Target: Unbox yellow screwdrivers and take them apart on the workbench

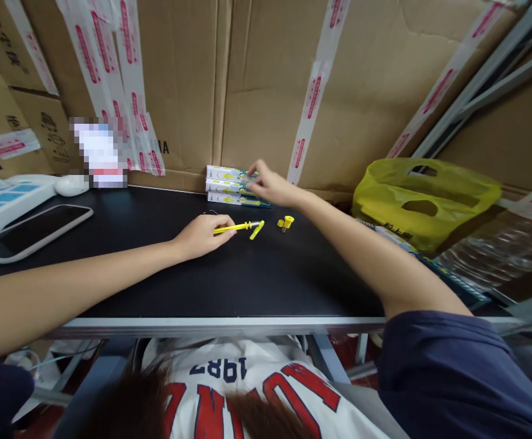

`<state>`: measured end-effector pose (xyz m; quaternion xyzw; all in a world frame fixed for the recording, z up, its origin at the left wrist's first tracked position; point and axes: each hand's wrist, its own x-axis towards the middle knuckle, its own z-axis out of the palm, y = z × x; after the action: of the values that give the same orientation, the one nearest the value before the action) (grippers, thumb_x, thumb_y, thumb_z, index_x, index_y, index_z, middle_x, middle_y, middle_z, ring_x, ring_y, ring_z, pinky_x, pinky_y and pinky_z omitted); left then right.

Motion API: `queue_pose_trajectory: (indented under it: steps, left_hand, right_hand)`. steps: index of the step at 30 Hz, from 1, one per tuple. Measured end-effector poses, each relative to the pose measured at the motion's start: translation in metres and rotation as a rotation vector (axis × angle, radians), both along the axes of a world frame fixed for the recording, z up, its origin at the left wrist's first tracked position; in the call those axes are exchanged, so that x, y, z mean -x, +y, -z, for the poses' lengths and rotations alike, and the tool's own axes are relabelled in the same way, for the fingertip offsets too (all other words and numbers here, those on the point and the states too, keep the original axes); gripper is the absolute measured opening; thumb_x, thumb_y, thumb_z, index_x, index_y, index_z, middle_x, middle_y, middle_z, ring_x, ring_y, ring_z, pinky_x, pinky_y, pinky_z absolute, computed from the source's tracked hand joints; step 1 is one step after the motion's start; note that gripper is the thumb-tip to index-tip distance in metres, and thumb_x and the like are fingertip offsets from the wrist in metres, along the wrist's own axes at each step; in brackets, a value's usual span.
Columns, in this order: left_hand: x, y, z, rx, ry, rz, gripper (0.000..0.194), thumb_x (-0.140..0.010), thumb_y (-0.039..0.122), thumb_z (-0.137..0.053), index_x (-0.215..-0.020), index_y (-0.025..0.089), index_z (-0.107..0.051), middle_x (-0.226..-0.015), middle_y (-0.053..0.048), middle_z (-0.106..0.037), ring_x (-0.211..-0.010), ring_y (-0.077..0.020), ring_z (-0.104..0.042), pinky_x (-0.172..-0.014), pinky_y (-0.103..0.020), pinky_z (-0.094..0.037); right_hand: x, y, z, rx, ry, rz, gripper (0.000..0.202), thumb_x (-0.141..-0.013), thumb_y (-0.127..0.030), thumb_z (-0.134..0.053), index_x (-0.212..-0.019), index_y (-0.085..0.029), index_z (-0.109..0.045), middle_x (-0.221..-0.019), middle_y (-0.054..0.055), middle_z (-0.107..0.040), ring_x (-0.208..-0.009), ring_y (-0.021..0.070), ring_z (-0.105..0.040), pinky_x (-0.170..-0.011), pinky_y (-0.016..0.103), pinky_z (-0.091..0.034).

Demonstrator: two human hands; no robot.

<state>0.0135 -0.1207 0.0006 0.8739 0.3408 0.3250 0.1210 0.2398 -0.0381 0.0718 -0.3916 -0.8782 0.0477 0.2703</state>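
Observation:
My left hand (205, 236) is closed around a thin yellow pen-like stick (229, 228), held almost level just above the dark table. The stick has a silvery part near its far end, and a yellow-green crosspiece (257, 230) sits at the tip. My right hand (273, 185) is bent at the right end of several small stacked boxes (227, 186), white with yellow and green print. Its fingers are pinched together and slightly blurred; what they hold, if anything, I cannot make out. Small yellow parts (288, 221), one cup-shaped, lie on the table between my hands.
Cardboard (266, 91) with printed tape walls off the back. At left lie a phone (37, 228), a white mouse (71, 185) and a white keyboard-like device (5, 204). A yellow plastic bag (385, 189) and clear-wrapped goods (485, 256) stand right. The table's metal edge (229, 326) runs in front.

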Motion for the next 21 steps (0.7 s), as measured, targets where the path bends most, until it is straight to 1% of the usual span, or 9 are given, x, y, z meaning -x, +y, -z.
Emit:
queue_pose_trajectory:
  steps: [1,3,6,9,11,16,21]
  left_hand:
    - [0.000,0.000,0.000,-0.003,0.010,0.010,0.024,-0.087,0.037,-0.050,-0.087,0.018,-0.064,-0.078,0.000,-0.066,-0.070,-0.0142,-0.059,-0.066,-0.024,-0.041]
    - [-0.001,-0.001,0.001,-0.008,0.032,0.025,0.024,-0.087,0.037,-0.050,-0.085,0.018,-0.064,-0.077,0.000,-0.066,-0.069,-0.0140,-0.059,-0.066,-0.024,-0.041]
    - [-0.001,-0.001,0.001,-0.024,0.058,0.031,0.024,-0.088,0.036,-0.049,-0.084,0.018,-0.064,-0.076,0.000,-0.066,-0.069,-0.0139,-0.059,-0.065,-0.023,-0.041]
    - [-0.001,0.000,0.001,-0.042,0.062,0.032,0.023,-0.088,0.035,-0.049,-0.084,0.018,-0.064,-0.077,0.000,-0.066,-0.070,-0.0141,-0.059,-0.066,-0.024,-0.041]
    - [-0.002,0.000,0.001,-0.047,0.068,0.034,0.023,-0.088,0.035,-0.049,-0.084,0.018,-0.064,-0.078,0.000,-0.066,-0.070,-0.0142,-0.059,-0.067,-0.024,-0.041]
    - [-0.001,0.000,0.001,-0.044,0.083,0.035,0.023,-0.088,0.035,-0.049,-0.083,0.018,-0.065,-0.077,-0.001,-0.067,-0.070,-0.0142,-0.059,-0.066,-0.024,-0.041]
    - [-0.002,-0.001,0.000,-0.041,0.095,0.032,0.023,-0.088,0.035,-0.049,-0.083,0.018,-0.064,-0.077,0.000,-0.066,-0.069,-0.0141,-0.059,-0.066,-0.023,-0.041]
  right_hand:
    - [0.006,0.006,0.007,0.015,-0.134,-0.004,0.027,-0.091,-0.034,-0.052,-0.111,-0.018,-0.045,-0.076,0.003,-0.061,-0.065,0.0153,-0.052,-0.067,0.033,-0.046]
    - [0.013,0.017,0.021,-0.001,-0.325,0.016,0.019,-0.088,-0.023,-0.053,-0.105,-0.016,-0.047,-0.088,0.007,-0.062,-0.073,0.0172,-0.055,-0.071,0.033,-0.045]
    - [0.020,0.027,0.033,-0.072,-0.473,0.053,0.018,-0.086,-0.020,-0.055,-0.103,-0.015,-0.052,-0.106,0.012,-0.060,-0.086,0.0198,-0.057,-0.076,0.033,-0.045]
    - [0.026,0.028,0.039,-0.141,-0.541,0.101,0.023,-0.087,-0.022,-0.057,-0.108,-0.014,-0.055,-0.116,0.014,-0.057,-0.090,0.0210,-0.058,-0.077,0.033,-0.045]
    - [0.030,0.027,0.041,-0.174,-0.577,0.115,0.023,-0.088,-0.023,-0.056,-0.109,-0.014,-0.058,-0.115,0.015,-0.058,-0.092,0.0222,-0.059,-0.077,0.033,-0.045]
    - [0.036,0.025,0.045,-0.256,-0.616,0.135,0.024,-0.089,-0.024,-0.054,-0.109,-0.012,-0.062,-0.114,0.016,-0.061,-0.105,0.0281,-0.057,-0.080,0.036,-0.045]
    - [0.035,0.030,0.045,-0.289,-0.580,0.148,0.032,-0.087,-0.024,-0.059,-0.118,-0.015,-0.060,-0.117,0.015,-0.060,-0.107,0.0291,-0.055,-0.080,0.035,-0.045]
